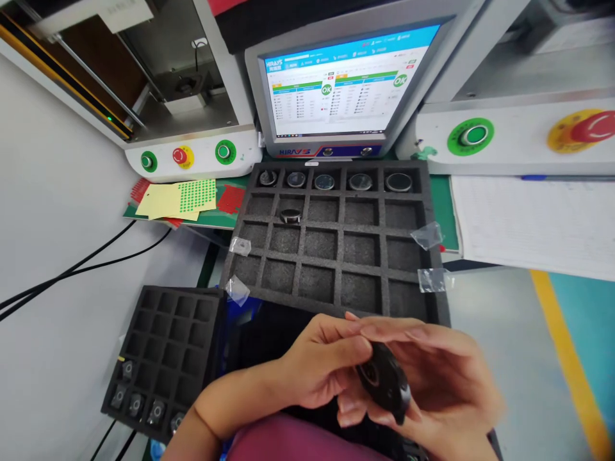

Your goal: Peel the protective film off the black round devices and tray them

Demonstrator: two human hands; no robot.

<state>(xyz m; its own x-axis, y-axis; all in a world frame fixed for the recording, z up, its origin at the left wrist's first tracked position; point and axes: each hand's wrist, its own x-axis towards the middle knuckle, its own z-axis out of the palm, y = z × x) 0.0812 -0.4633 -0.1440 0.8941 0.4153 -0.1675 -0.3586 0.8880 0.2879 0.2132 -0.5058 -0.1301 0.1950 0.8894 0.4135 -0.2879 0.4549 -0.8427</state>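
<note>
A round black smartwatch body is tilted on edge between my two hands, its back with a ring-shaped sensor partly showing. My left hand pinches its upper end, thumb on the near side. Curled around its far and right side is my right hand, slightly blurred, with fingers underneath. Beyond the hands lies a dark foam tray with square pockets. Its back row holds several round watch bodies, and one more watch body sits tilted in the second row.
A second foam tray at lower left holds several small wrapped watch parts. Behind stand a monitor showing two OK marks and machines with green buttons and a red stop button. Yellow sticker sheets and white paper flank the tray.
</note>
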